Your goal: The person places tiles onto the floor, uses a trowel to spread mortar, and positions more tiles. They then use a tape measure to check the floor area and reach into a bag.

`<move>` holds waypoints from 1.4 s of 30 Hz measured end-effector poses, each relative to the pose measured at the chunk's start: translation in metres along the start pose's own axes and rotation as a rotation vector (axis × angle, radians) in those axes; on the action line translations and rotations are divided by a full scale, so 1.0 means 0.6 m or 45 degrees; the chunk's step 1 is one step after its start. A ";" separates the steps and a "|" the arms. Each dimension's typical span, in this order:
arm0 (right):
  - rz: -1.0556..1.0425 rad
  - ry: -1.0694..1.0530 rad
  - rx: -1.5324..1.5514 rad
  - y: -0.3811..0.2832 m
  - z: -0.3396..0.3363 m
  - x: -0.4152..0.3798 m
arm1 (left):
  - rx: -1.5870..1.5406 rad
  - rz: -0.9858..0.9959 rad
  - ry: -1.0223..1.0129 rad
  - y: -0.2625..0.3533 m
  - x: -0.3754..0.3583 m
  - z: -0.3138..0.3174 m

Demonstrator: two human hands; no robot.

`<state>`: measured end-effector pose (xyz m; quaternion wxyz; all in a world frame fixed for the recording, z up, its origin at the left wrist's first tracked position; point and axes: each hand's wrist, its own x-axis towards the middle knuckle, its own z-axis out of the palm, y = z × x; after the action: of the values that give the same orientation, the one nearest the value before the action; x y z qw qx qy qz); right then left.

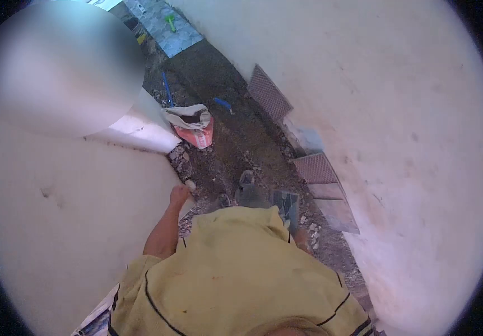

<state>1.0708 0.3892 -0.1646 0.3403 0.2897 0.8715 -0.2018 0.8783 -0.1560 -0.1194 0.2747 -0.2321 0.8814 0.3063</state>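
Note:
My left hand (180, 194) is closed beside the low corner of the pale wall on the left. A small whitish lump (190, 184) lies at its fingers; I cannot make out whether they grip it. Low at my right side, my right hand (302, 237) is partly hidden by my yellow shirt. It appears closed at the lower edge of a dark, patterned tile (286, 204), which hangs beside my leg. My shoes stand on the dirt floor between the two walls.
An open red-and-white sack (196, 130) stands ahead by the wall corner. A blue-handled tool (223, 103) and a blue rod (167, 88) lie nearby. Tiles (316, 168) lean on the right wall (409, 140). A green tool (170, 23) rests on laid tiles (182, 39). Rubble (313, 229) lies rightward.

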 end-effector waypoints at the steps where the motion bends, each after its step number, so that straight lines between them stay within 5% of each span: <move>1: -0.011 -0.020 0.001 -0.019 -0.021 0.024 | 0.029 -0.057 -0.013 -0.041 -0.009 0.014; 5: -0.160 -0.010 -0.037 -0.086 -0.100 0.127 | -1.027 -0.427 -0.331 -0.178 -0.051 0.071; 8: -0.439 0.303 -0.410 -0.089 -0.090 0.199 | -1.218 -0.514 -0.474 -0.101 -0.075 0.056; 10: -0.400 0.110 -0.565 -0.130 -0.142 0.223 | -1.353 -0.540 -0.601 -0.026 -0.077 0.034; 13: -0.567 0.190 -0.246 -0.174 -0.152 0.247 | -1.513 -0.620 -0.830 0.091 -0.093 -0.022; 17: -0.615 0.095 -0.376 -0.305 -0.247 0.220 | -1.255 -0.507 -0.914 0.208 -0.112 -0.079; 20: -0.688 0.072 -0.328 -0.390 -0.299 0.183 | -0.439 0.168 -0.547 0.283 -0.053 -0.048; 22: -0.755 0.076 -0.283 -0.441 -0.308 0.179 | -0.302 0.303 -0.597 0.378 -0.039 -0.028; 26: -0.882 0.042 -0.334 -0.539 -0.304 0.155 | -0.720 -0.256 -0.988 0.463 0.015 0.074; 32: -0.999 -0.023 -0.310 -0.653 -0.277 0.142 | -1.431 -0.404 -0.966 0.493 0.088 0.123; 35: -1.000 -0.127 -0.405 -0.690 -0.251 0.156 | -1.468 -0.722 -0.572 0.467 0.136 0.156; 39: -1.054 -0.245 -0.489 -0.711 -0.172 0.210 | -1.525 -0.866 -0.595 0.399 0.189 0.148; 42: -1.160 -0.585 0.152 -0.700 -0.149 0.293 | -1.586 -0.942 -0.607 0.303 0.219 0.168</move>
<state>0.6525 0.1875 -0.1631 0.3835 -0.1524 0.7989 -0.4375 0.7107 0.0078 -0.1934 0.3607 -0.5520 0.3274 0.6767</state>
